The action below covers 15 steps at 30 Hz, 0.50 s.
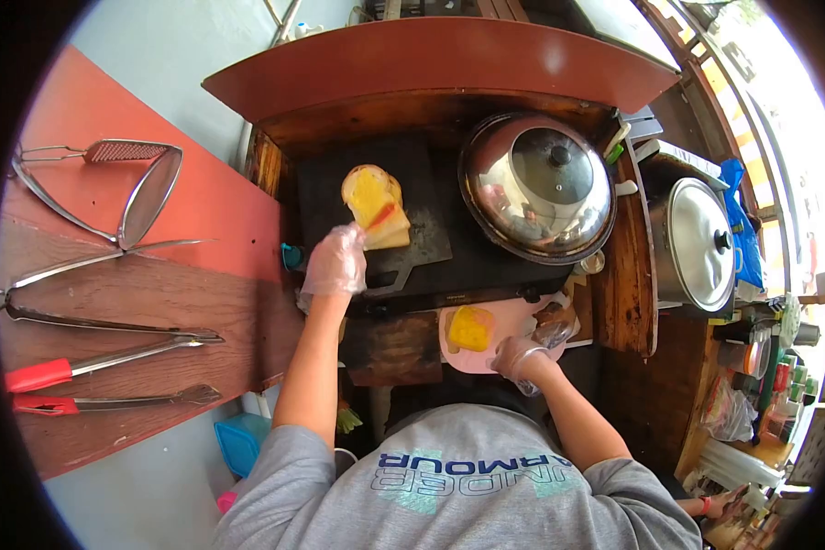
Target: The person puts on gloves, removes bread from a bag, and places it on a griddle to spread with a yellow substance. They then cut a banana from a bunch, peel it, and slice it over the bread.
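Observation:
My left hand (336, 261), in a clear plastic glove, is closed at the lower edge of some bread (390, 231) on a dark griddle plate (422, 188). The bread has a yellow topping (368, 190) and a red strip (380, 216) on it. My fingers hide exactly what they pinch. On a pink board (458, 362) lies a yellow-topped piece of bread (470, 328). My right hand (521, 357), also gloved, is at the board's right side with its fingers curled. Close beside it is a brown item in clear plastic (555, 325); I cannot make out what it holds.
A large domed lid (541, 183) covers a pan right of the griddle plate. A red panel (440, 64) stands behind. Several tongs (110, 367) and a grater (128, 151) hang or lie at left. A lidded pot (697, 243) stands at right.

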Available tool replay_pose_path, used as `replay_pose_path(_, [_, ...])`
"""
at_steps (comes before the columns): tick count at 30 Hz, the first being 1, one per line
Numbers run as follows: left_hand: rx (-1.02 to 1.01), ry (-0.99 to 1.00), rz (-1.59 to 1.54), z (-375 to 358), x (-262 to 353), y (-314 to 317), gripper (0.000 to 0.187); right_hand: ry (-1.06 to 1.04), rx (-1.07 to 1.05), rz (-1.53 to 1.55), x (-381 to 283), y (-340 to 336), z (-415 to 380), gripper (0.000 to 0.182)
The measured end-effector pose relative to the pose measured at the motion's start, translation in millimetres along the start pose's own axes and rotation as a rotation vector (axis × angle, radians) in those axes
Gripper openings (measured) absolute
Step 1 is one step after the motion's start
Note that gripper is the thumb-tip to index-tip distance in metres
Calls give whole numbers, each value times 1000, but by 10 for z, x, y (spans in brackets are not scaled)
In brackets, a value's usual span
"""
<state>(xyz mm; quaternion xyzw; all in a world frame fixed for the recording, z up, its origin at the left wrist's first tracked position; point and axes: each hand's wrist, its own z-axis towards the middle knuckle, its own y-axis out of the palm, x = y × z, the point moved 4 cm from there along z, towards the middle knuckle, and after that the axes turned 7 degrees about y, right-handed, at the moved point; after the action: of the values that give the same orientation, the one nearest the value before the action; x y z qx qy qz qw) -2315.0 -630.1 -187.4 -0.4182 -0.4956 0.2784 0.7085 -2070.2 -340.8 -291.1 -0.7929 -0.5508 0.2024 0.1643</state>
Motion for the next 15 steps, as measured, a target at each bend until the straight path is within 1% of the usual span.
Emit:
replay_pose_path(1, [-113,-9,-6,-37,23,-1,13,4,6,-3,14,-24,-9,47])
replay_pose_path(2, [-152,42,-50,-65,55,-54,13,14,29,23,24,-37,-27,47])
replay_pose_path(3, [-150,43,-52,-17,113,-152,13,23,48,50,24,-51,-41,48])
replay_pose_path(4, [-138,-115,-126,21,116,-268,13,23,46,49,18,-63,-53,48])
replay_pose_path(5, [-122,-276,-198,47,74,-328,14,23,-4,11,11,-71,-60,48])
replay_pose_path(6, [54,-189,-123,99,-158,-221,14,22,-51,-27,-7,-75,-74,48])
replay_pose_path(7, [58,-190,-124,70,-226,-203,14,21,-48,-30,-36,-80,-113,48])
replay_pose_path(9, [-62,-128,-52,-10,-284,-114,12,85,-32,-46,-28,-108,-186,49])
replay_pose_path(10, [-145,-177,-124,-113,-287,-87,12,89,-27,-51,-13,-110,-200,49])
replay_pose_path(11, [-205,-151,-153,-210,-267,-96,13,103,-29,-25,5,-103,-204,50])
replay_pose_path(13, [-213,-168,-304,-202,-244,-194,14,120,-33,3,34,-49,-204,51])
replay_pose_path(15, [-20,-252,-317,-3,-380,-242,14,110,-72,-48,52,-3,-176,53])
